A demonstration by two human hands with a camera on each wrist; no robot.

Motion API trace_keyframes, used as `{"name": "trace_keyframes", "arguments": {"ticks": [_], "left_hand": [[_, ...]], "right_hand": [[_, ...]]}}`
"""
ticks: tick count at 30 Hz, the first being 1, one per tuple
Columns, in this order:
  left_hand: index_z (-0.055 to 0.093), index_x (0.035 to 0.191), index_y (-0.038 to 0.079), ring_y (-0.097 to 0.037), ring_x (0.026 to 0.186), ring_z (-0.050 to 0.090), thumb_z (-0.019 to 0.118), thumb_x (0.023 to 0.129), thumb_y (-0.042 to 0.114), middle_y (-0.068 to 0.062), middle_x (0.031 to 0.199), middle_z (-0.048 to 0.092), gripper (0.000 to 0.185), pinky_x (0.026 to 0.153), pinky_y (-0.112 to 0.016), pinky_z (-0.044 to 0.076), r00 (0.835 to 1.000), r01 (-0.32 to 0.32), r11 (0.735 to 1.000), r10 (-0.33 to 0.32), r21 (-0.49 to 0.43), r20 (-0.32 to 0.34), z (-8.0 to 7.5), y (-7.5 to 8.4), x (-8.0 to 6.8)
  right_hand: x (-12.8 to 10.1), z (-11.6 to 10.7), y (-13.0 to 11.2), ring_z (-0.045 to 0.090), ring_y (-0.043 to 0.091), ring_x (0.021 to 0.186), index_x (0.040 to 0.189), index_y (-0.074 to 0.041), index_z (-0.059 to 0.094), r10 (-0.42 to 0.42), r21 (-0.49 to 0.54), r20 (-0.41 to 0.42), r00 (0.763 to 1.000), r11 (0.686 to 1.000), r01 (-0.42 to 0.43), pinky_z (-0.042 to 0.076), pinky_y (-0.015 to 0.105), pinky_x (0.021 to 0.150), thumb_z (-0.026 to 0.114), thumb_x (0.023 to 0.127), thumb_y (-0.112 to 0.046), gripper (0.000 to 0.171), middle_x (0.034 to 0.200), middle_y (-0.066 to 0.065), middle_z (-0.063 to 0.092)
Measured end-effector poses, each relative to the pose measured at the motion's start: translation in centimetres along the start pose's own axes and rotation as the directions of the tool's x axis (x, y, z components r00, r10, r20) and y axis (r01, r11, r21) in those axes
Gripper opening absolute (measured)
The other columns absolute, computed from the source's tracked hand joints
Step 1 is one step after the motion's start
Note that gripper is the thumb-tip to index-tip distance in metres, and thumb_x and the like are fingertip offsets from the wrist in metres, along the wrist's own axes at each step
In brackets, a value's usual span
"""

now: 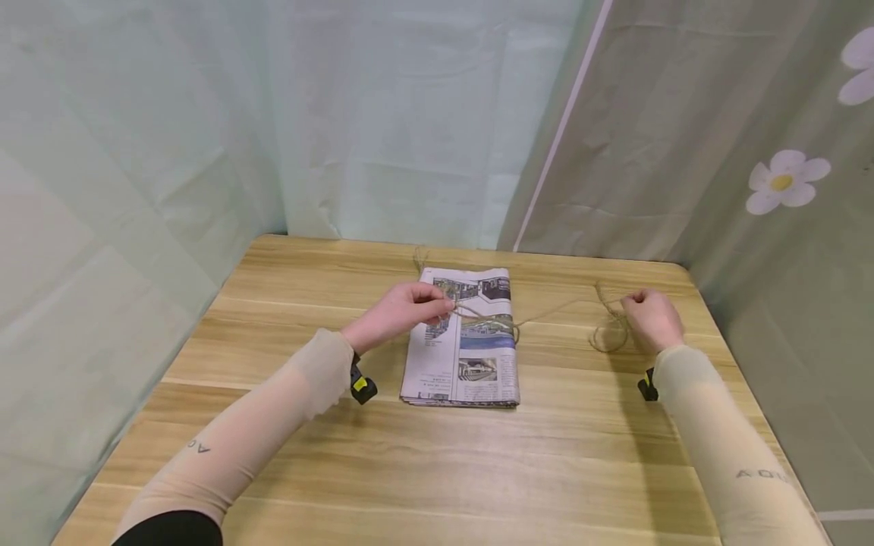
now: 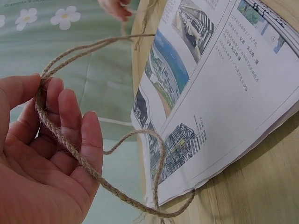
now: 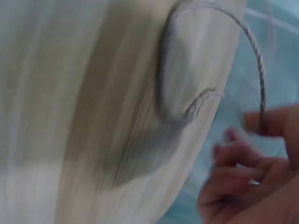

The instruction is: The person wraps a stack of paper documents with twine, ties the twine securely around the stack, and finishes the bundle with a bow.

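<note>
A folded stack of newspapers (image 1: pixel 437 371) lies on the wooden table, with brown twine (image 1: pixel 546 312) across its upper part. Above the stack's left side my left hand (image 1: pixel 408 311) pinches the twine between thumb and index finger. In the left wrist view a strand of twine (image 2: pixel 70 148) runs over the other fingers and down toward the newspaper's edge. Off to the right of the stack, my right hand (image 1: pixel 654 318) pinches the twine between thumb and finger. A loose loop of twine (image 3: pixel 259 65) curls beside it in the blurred right wrist view.
A wooden table (image 1: pixel 437 478) extends around the stack, with its far edge near a pale curtain (image 1: pixel 423 121). More twine (image 1: pixel 419 258) sticks out behind the stack's upper left corner. A flowered curtain (image 1: pixel 806 280) hangs along the right side.
</note>
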State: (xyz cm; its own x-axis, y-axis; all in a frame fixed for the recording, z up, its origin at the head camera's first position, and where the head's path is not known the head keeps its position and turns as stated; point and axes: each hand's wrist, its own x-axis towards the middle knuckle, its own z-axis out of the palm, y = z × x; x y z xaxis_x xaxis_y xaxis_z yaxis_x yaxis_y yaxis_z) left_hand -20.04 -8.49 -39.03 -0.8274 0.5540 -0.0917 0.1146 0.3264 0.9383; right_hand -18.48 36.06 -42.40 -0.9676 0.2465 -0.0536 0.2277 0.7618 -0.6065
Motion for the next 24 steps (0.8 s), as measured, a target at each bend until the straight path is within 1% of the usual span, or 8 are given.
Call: {"name": "trace_keyframes", "arguments": {"ticks": [3,5,7,9,12,14,18,24], "left_hand": [[0.075,0.1,0.015,-0.039,0.096,0.059,0.068,0.099,0.04,-0.013,0.096,0.067,0.026,0.092,-0.061,0.046,1.0,0.009,1.0,-0.009,-0.002,-0.001,-0.1,0.0,-0.2],[0.074,0.1,0.015,-0.033,0.092,0.06,0.068,0.099,0.04,-0.016,0.097,0.067,0.026,0.092,-0.062,0.045,1.0,0.013,1.0,-0.013,-0.008,0.001,-0.1,-0.1,-0.2],[0.074,0.1,0.015,-0.029,0.088,0.059,0.068,0.099,0.04,-0.021,0.098,0.065,0.026,0.09,-0.061,0.045,1.0,0.013,1.0,-0.013,-0.005,0.0,0.0,-0.1,-0.2],[0.074,0.101,0.015,-0.033,0.089,0.058,0.068,0.099,0.041,-0.023,0.099,0.065,0.027,0.089,-0.061,0.044,1.0,0.011,1.0,-0.012,-0.005,-0.002,0.0,-0.1,-0.2],[0.075,0.102,0.017,-0.043,0.096,0.057,0.068,0.099,0.042,-0.023,0.1,0.065,0.026,0.087,-0.056,0.044,1.0,0.009,1.0,-0.009,0.009,0.0,0.1,0.0,-0.1],[0.075,0.102,0.018,-0.048,0.099,0.055,0.068,0.099,0.042,-0.021,0.098,0.066,0.026,0.086,-0.055,0.044,1.0,0.006,1.0,-0.007,0.015,0.007,0.2,0.1,0.0],[0.076,0.102,0.017,-0.045,0.098,0.058,0.068,0.1,0.039,-0.019,0.097,0.068,0.023,0.089,-0.058,0.046,1.0,-0.001,1.0,0.001,0.022,0.01,0.3,0.1,0.1],[0.075,0.104,0.013,-0.044,0.103,0.062,0.068,0.1,0.036,-0.012,0.101,0.071,0.025,0.095,-0.06,0.048,1.0,0.003,1.0,-0.003,0.011,-0.002,0.5,0.0,0.2]], "right_hand": [[-0.7,1.7,-1.1,0.042,0.051,0.128,0.138,0.005,0.055,-0.155,-0.106,-0.003,0.988,0.982,0.154,0.036,0.065,0.103,0.048,0.104,-0.026,0.046,0.142,0.033,0.045],[-1.2,3.4,-2.5,0.041,0.048,0.129,0.135,0.001,0.06,-0.296,-0.118,-0.02,0.955,0.949,0.291,0.035,0.064,0.104,0.053,0.102,-0.017,0.038,0.143,0.029,0.047],[-1.8,5.2,-4.1,0.046,0.042,0.127,0.129,-0.004,0.065,-0.449,-0.133,0.025,0.893,0.884,0.448,0.037,0.061,0.105,0.059,0.098,-0.008,0.032,0.138,0.021,0.055],[-2.2,6.9,-5.5,0.05,0.037,0.125,0.124,-0.007,0.067,-0.572,-0.138,0.136,0.809,0.797,0.588,0.04,0.059,0.106,0.063,0.093,-0.002,0.032,0.134,0.016,0.06],[-2.5,8.9,-6.6,0.054,0.033,0.123,0.12,-0.008,0.067,-0.659,-0.149,0.273,0.701,0.691,0.708,0.043,0.056,0.106,0.069,0.088,0.001,0.033,0.133,0.012,0.062],[-2.4,9.7,-6.8,0.055,0.032,0.122,0.117,-0.009,0.066,-0.664,-0.171,0.298,0.685,0.669,0.723,0.045,0.054,0.105,0.072,0.087,0.001,0.033,0.132,0.011,0.062],[-2.0,10.6,-6.6,0.056,0.031,0.118,0.114,-0.011,0.069,-0.668,-0.201,0.273,0.692,0.664,0.72,0.048,0.051,0.102,0.079,0.085,-0.004,0.031,0.126,0.009,0.063],[-1.8,11.2,-6.4,0.059,0.029,0.109,0.107,-0.011,0.075,-0.744,-0.209,0.263,0.614,0.578,0.789,0.054,0.046,0.092,0.081,0.085,-0.01,0.023,0.118,0.008,0.066]]}}
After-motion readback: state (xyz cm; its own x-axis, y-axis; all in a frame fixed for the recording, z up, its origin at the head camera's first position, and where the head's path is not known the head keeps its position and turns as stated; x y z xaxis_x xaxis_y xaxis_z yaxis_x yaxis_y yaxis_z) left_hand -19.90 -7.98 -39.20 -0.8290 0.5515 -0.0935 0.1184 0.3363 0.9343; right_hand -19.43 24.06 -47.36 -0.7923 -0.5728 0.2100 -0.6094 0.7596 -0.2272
